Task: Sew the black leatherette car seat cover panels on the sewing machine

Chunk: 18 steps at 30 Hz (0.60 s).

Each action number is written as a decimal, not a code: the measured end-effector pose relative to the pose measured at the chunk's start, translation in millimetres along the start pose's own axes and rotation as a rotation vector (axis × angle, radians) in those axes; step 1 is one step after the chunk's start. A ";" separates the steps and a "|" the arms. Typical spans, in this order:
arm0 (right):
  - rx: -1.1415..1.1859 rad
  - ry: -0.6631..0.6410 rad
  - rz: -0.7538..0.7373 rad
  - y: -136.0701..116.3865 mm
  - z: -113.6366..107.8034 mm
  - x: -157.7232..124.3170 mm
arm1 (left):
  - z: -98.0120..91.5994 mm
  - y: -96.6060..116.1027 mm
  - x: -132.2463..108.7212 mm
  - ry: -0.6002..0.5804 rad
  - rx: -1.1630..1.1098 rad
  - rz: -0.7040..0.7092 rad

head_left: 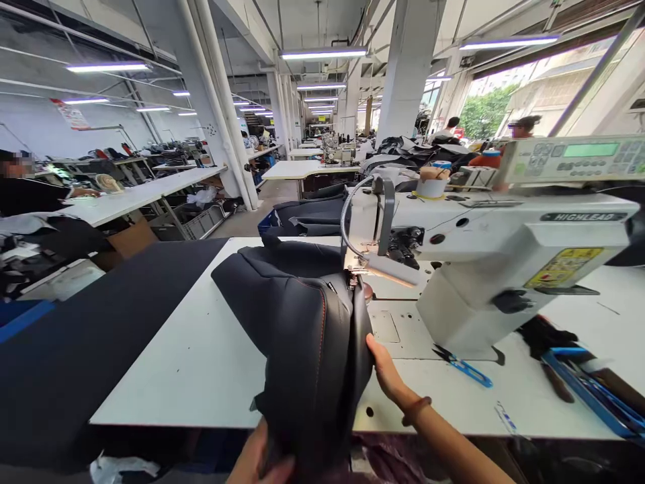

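A black leather-like seat cover [297, 329] with a line of red stitching lies over the table's front edge and runs up under the needle area of a white sewing machine [468, 228]. My left hand [262, 457] is closed on the cover's lower end, at the bottom of the view, with part of its fingers hidden. My right hand [387, 370] grips the cover's right edge a little in front of the needle, its fingers partly behind the material. A small lamp [390, 269] on a bent metal neck lights the needle area.
Blue thread snips [463, 366] lie right of the machine bed, and a blue tray [589, 393] of tools sits at the far right. Dark fabric [115, 336] covers the left side. A person [25, 185] works at a bench far left.
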State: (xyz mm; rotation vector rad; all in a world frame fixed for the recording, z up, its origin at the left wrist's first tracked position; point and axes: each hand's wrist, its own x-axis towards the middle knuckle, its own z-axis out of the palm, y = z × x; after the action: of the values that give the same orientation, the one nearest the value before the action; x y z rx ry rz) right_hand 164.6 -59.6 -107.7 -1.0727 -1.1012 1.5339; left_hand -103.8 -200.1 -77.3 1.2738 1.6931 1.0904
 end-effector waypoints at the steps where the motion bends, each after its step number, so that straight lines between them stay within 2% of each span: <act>1: 0.032 0.010 -0.003 -1.0 6.4 -1.3 | -2.1 -1.6 9.5 0.053 0.008 -0.006; 3: 0.100 0.039 0.009 0.8 18.4 -3.7 | -8.1 -3.4 32.6 0.240 0.043 0.003; 6: 0.204 0.015 0.038 5.7 31.4 -8.0 | -12.9 -4.3 57.7 0.589 0.109 0.000; 8: 0.264 -0.030 0.049 6.2 35.8 -10.6 | -10.3 -3.9 59.5 0.684 0.125 -0.065; 9: 0.281 -0.040 0.049 5.5 36.5 -11.5 | -8.0 -3.3 56.6 0.662 0.119 -0.094; 13: 0.281 0.036 0.041 1.4 32.4 -12.4 | -2.8 3.5 41.6 0.403 0.018 -0.096; 16: 0.278 0.026 0.053 -0.1 30.6 -12.4 | -2.0 12.5 43.6 0.265 -0.050 -0.124; 18: 0.262 0.048 0.045 -1.3 34.5 -12.8 | 3.8 18.2 49.1 0.114 -0.061 -0.161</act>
State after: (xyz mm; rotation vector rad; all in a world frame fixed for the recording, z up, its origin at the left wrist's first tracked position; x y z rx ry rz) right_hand 133.9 -77.1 -97.4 -0.9537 -0.8220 1.6278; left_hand -105.6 -149.1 -65.0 1.0352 1.7983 1.1272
